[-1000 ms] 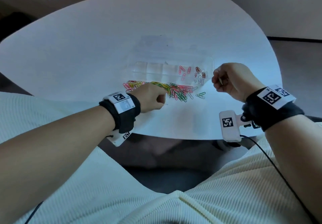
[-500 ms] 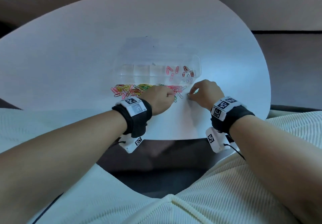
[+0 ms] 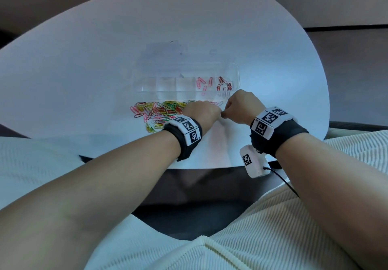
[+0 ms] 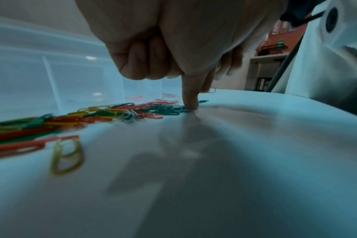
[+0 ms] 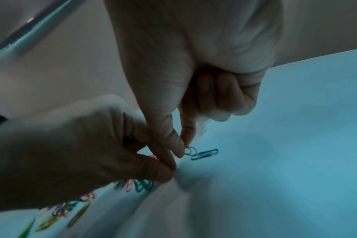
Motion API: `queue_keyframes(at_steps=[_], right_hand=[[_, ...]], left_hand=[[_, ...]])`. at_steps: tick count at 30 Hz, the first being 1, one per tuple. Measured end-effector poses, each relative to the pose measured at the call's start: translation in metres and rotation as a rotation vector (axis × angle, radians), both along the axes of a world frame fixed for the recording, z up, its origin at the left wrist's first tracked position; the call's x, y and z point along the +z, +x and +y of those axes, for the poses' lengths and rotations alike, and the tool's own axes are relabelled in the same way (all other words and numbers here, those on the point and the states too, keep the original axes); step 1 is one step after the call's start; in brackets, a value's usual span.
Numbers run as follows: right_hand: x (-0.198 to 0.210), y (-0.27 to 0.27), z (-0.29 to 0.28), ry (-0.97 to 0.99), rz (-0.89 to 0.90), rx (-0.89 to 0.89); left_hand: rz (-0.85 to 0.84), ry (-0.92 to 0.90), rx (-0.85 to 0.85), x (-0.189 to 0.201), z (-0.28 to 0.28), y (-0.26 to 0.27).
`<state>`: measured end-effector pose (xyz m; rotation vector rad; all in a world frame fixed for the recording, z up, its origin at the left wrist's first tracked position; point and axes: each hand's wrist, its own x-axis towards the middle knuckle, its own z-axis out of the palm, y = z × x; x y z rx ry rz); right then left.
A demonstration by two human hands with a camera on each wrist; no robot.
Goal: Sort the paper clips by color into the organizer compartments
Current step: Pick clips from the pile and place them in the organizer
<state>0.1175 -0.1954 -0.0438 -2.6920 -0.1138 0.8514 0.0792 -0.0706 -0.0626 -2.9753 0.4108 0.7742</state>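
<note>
A big white table (image 3: 84,80) with rounded edges is filling most of the head view, picking up a cool bluish light with some soft shadows sitting on its near side. Behind it a plain beige wall (image 3: 63,1) is running along the top of the frame, and a dark floor (image 3: 357,70) is showing at the right edge and under the table's near rim. Over in the upper right of the left wrist view, a pale shelving unit (image 4: 263,72) is standing with dark binders low down and something reddish-orange on top, all kinda blurry.
</note>
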Motion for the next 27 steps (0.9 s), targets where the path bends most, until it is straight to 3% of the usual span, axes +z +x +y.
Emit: queue_keyframes(at_steps=[11,15,21,27], right_hand=[[0.024,0.005,-0.002,0.057,-0.009,0.011],[0.045,0.014,-0.002,0.267,0.018,-0.114],[0.063,0.013,0.008,0.701,0.084,-0.448],[0.057,-0.006,0.021,0.988,0.353,-0.596]], left_hand=[[-0.176,0.016,-0.175,0.015,-0.001,-0.014],[-0.204,-0.25,0.068,0.025,0.008,-0.022],[0.078,-0.733,0.389,0.048,0.045,-0.037],[0.006,-1.155,0.734,0.067,0.078,-0.015]])
